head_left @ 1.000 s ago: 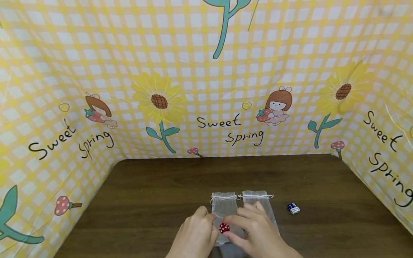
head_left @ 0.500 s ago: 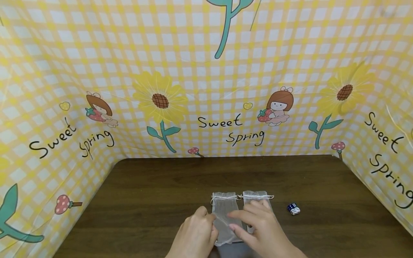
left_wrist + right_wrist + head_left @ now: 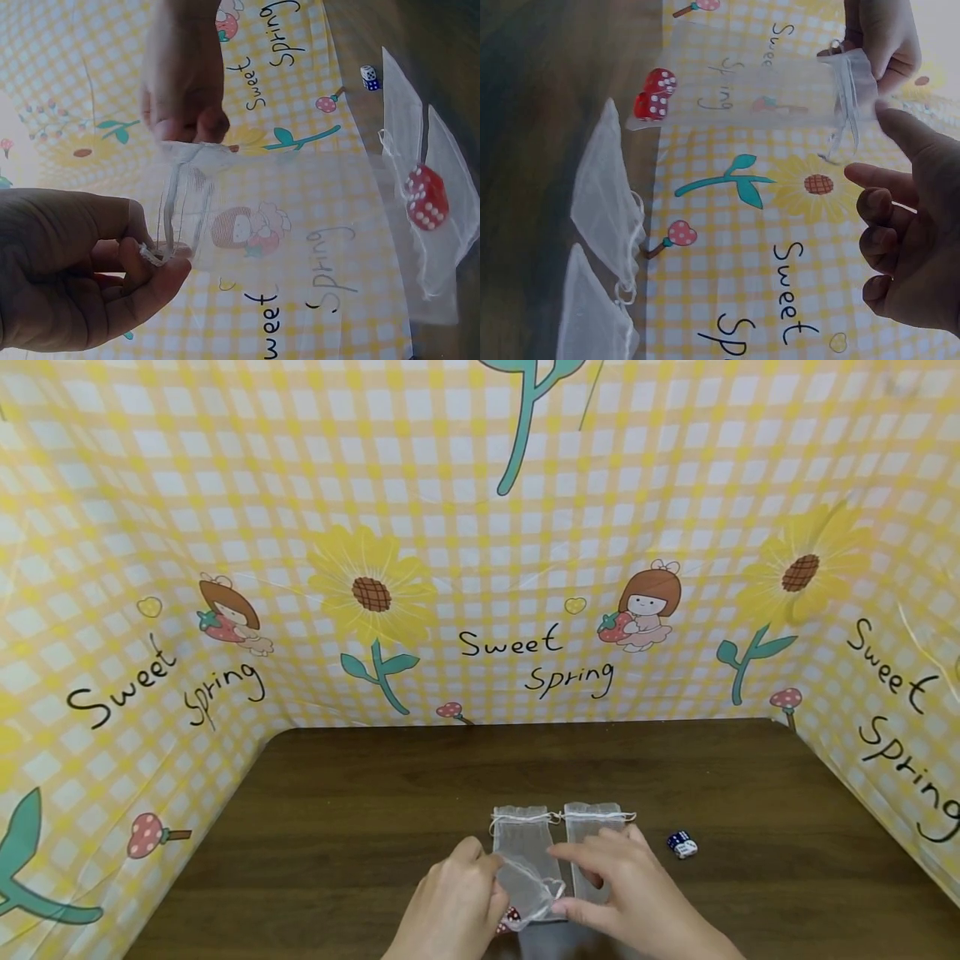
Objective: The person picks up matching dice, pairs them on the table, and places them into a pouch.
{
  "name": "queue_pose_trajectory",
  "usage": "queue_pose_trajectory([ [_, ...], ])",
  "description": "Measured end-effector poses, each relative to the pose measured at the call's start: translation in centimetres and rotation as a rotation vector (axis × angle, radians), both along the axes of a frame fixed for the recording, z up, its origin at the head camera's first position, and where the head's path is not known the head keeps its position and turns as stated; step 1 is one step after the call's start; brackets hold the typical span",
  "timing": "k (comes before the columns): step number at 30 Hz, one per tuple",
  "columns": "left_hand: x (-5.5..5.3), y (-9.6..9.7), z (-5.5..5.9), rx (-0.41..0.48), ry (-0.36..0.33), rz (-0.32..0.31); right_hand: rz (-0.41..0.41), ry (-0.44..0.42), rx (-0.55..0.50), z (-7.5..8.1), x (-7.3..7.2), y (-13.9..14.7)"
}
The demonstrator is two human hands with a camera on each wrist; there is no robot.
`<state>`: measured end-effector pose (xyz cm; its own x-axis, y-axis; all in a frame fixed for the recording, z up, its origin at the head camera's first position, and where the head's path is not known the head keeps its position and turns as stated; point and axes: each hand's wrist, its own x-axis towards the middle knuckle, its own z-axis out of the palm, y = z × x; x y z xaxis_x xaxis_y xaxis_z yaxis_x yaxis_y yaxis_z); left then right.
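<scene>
While in a bag (image 3: 750,90) fast in left fingers (image 3: 142,300), dice (image 3: 655,94) below parted right fingers (image 3: 892,186).

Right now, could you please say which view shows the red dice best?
The right wrist view: two red dice show distinctly through the bag. In the left wrist view they overlap more; the head view shows part, beside the left hand.

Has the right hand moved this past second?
Yes: in the head view, the right hand has shifted right, judged against the left flat bag.
</scene>
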<state>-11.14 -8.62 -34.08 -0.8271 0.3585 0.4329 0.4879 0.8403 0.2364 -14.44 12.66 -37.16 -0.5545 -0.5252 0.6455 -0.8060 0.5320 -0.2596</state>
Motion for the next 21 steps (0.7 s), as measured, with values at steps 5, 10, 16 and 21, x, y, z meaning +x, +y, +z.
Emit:
queue_pose_trajectory([
  [5, 0.07, 0.12, 0.09, 0.003, 0.024, -0.012, 0.073, 0.002, 0.042, -0.58, -0.08, -0.05],
  [10, 0.00, 0.12, 0.16, 0.014, 0.025, -0.021, 0.077, -0.025, 0.041, -0.80, -0.16, -0.12],
  [16, -0.03, 0.12, 0.23, 0.034, 0.039, -0.036, 0.077, 0.006, 0.059, -1.05, -0.45, -0.19],
  [21, -0.06, 0.02, 0.25, 0.055, 0.080, -0.054, 0.063, 0.076, 0.026, -0.95, -0.66, -0.02],
])
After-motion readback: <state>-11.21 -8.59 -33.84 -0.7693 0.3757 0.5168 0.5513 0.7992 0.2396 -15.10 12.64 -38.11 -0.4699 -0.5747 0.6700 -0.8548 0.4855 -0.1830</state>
